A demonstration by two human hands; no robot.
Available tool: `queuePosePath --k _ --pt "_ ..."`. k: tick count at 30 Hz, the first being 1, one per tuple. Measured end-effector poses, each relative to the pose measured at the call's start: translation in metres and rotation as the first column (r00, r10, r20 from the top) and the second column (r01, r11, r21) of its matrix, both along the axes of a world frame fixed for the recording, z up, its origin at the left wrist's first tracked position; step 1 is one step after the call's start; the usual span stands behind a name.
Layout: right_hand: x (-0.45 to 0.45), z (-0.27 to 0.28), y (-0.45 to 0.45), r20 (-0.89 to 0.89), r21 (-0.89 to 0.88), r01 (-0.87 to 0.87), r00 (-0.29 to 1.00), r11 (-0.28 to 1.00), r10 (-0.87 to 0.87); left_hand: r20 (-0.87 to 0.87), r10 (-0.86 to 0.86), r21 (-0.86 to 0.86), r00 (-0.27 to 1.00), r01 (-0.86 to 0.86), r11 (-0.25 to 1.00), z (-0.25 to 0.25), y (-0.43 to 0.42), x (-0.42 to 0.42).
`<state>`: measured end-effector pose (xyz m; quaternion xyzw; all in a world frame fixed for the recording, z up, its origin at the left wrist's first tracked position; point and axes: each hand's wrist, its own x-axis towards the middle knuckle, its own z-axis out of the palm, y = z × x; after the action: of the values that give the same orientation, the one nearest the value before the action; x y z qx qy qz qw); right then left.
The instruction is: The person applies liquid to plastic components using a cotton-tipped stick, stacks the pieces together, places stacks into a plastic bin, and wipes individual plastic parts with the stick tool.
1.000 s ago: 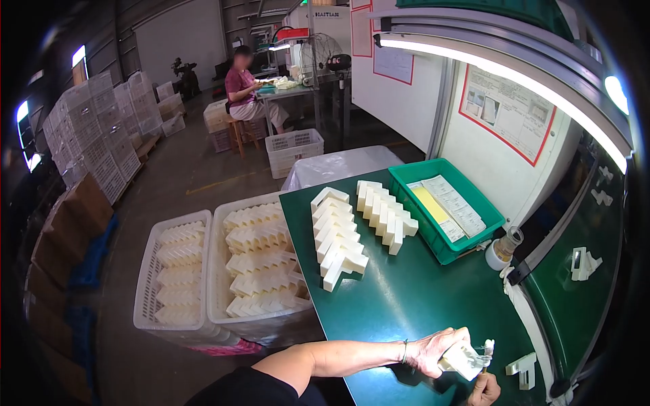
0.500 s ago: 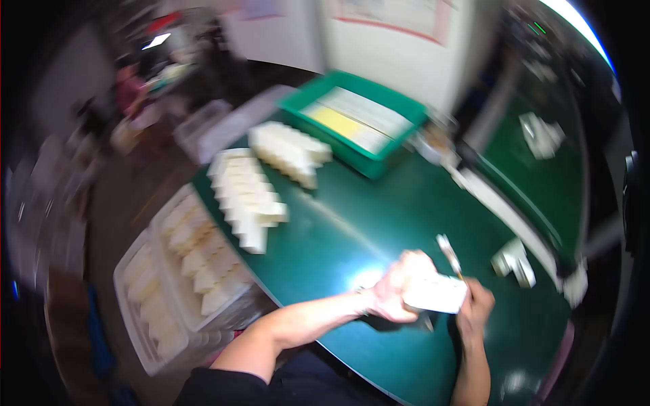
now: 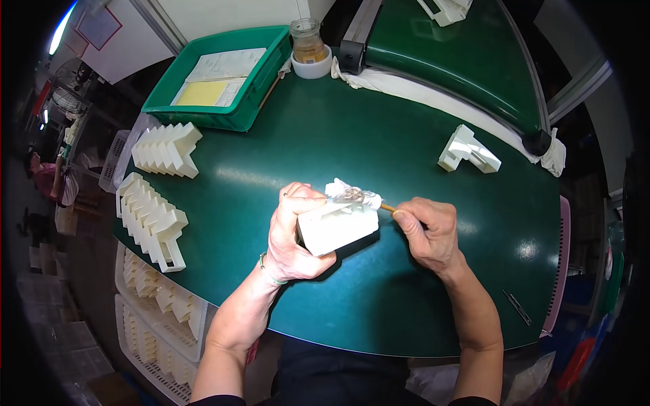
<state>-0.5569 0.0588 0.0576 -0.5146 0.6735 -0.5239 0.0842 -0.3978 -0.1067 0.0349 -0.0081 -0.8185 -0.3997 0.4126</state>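
White part [image 3: 338, 229]: held in left hand [image 3: 290, 237], stick [image 3: 388, 208] in right hand [image 3: 431, 233]

I read the table [image 3: 325, 311] from left to right. At the left edge, a near row [image 3: 150, 220] and a far row [image 3: 167, 149] of nested white pieces stand beside the green tray [image 3: 203, 120], which contains papers. Next, I have the left grip closed around the white part, above the table. Behind it stands a glass jar [image 3: 308, 44] in a white base [image 3: 313, 65]. The stick's white wrapped head [image 3: 353, 194] is at the part's upper edge; I cannot tell how firmly it bears. I have the right grip pinched on the stick's brown shaft. Farther right lie a loose white piece [image 3: 464, 145] and, nearer the front edge, a slim metal tool [image 3: 516, 308].
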Motion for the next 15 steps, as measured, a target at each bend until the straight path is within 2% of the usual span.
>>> queuePosePath --k 4,5,6,7,9,10,12,14,15 --pt "0.0 0.002 0.001 -0.026 0.014 0.061 0.998 0.998 -0.061 0.006 0.031 0.017 1.0 -0.031 0.999 -0.008 -0.001 -0.001" --pt "0.0 0.003 0.001 -0.032 0.045 0.088 0.996 0.995 -0.087 0.041 0.05 -0.055 0.998 -0.048 0.997 -0.003 -0.001 -0.001" --pt "0.0 0.004 0.002 -0.038 0.076 0.115 0.993 0.99 -0.113 0.04 0.047 -0.056 0.998 -0.044 0.997 -0.003 -0.001 -0.002" --pt "-0.002 0.002 0.003 -0.039 0.076 0.12 0.992 0.99 -0.117 -0.007 -0.004 -0.019 1.0 0.004 1.0 -0.002 -0.001 -0.003" --pt "-0.009 -0.005 0.004 0.027 0.084 0.247 0.968 0.965 -0.25 -0.09 -0.093 0.009 0.992 0.094 0.996 0.007 0.001 -0.002" --pt "-0.014 -0.003 0.008 0.114 0.127 0.235 0.961 0.964 -0.25 -0.087 -0.102 0.008 0.991 0.103 0.995 0.008 -0.001 -0.003" --pt "-0.008 0.003 0.006 0.128 0.04 0.18 0.974 0.983 -0.184 -0.083 -0.048 0.115 0.995 0.057 0.992 0.007 -0.001 0.0" --pt "0.0 0.001 0.004 0.105 -0.006 0.12 0.987 0.993 -0.118 -0.069 -0.012 0.07 0.998 0.017 0.997 0.01 0.003 -0.002" --pt "0.006 -0.001 0.003 0.084 -0.057 0.069 0.994 0.996 -0.064 -0.029 0.071 0.062 0.997 -0.069 0.996 0.006 0.004 0.0"
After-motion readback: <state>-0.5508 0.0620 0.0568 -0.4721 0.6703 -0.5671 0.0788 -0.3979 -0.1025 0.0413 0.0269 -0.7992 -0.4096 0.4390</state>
